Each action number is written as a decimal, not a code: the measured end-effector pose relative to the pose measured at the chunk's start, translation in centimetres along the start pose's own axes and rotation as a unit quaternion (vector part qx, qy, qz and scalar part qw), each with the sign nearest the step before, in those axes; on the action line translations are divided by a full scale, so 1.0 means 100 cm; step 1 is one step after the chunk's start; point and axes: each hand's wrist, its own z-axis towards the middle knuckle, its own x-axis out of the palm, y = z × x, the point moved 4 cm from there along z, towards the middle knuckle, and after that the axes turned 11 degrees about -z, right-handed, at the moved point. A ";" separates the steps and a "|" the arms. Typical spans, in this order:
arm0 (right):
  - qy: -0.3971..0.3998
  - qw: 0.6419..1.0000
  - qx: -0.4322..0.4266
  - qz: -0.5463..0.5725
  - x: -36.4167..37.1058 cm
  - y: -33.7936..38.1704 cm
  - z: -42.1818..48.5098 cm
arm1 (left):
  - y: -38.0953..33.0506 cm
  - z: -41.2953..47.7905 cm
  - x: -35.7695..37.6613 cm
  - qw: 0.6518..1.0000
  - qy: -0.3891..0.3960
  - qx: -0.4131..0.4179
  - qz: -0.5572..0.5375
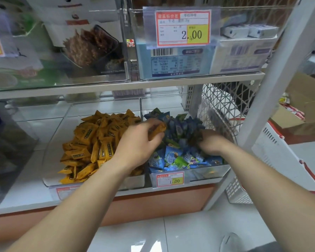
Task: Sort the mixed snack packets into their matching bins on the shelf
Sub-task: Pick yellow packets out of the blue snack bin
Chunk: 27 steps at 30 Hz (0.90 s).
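Head view: left hand pinches a stray yellow packet over the blue bin, not yet in the yellow bin. Right hand is among the blue packets, its fingers too blurred to tell. Sorting seems unfinished.

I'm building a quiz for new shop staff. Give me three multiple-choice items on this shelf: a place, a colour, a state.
1. Where do the blue packets lie?
A. left lower bin B. right lower bin C. upper shelf
2. What colour is the packet in the left hand?
A. blue B. white C. orange
3. What is the left hand doing?
A. gripping a packet B. lying flat C. hanging empty
Answers: 1 B, the blue heap fills the right bin; 2 C, it matches the orange pile beside it; 3 A, its fingers curl round the packet.
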 end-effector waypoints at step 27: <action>0.013 0.982 -0.003 0.187 -0.015 -0.010 -0.026 | 0.012 -0.002 0.003 0.999 0.005 -0.013 -0.034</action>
